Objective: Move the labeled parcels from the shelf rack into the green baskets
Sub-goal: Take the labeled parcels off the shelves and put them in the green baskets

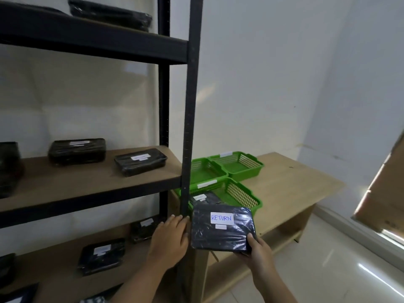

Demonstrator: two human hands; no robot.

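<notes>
**Parcel marked RETURN held beside the rack post**

Nearest, pale glossy floor tiles (341, 278) are seen at the lower right, streaked with reflected light. A black parcel (223, 229), a flat rounded rectangle wrapped in shiny crinkled plastic, is gripped at its lower right corner by the right hand (259, 251), thumb on top. Its white label reading RETURN faces upward and reads upright; the long axis cannot be told, since the shape looks nearly square. The left hand (169, 239) is laid with loosely spread fingers against the dark metal post (189, 127) of the shelf rack, holding nothing. On the wood-toned shelf boards (91, 182), more plastic-wrapped black parcels are set well apart, among them one with a white label (141, 161) on the middle board. Beyond the held parcel, a light wooden table (290, 186) carries green baskets (237, 165) with mesh walls, set touching; in the nearest basket (244, 196) another black labelled parcel (205, 199) is laid. Plain white walls (273, 73) close the corner behind.
</notes>
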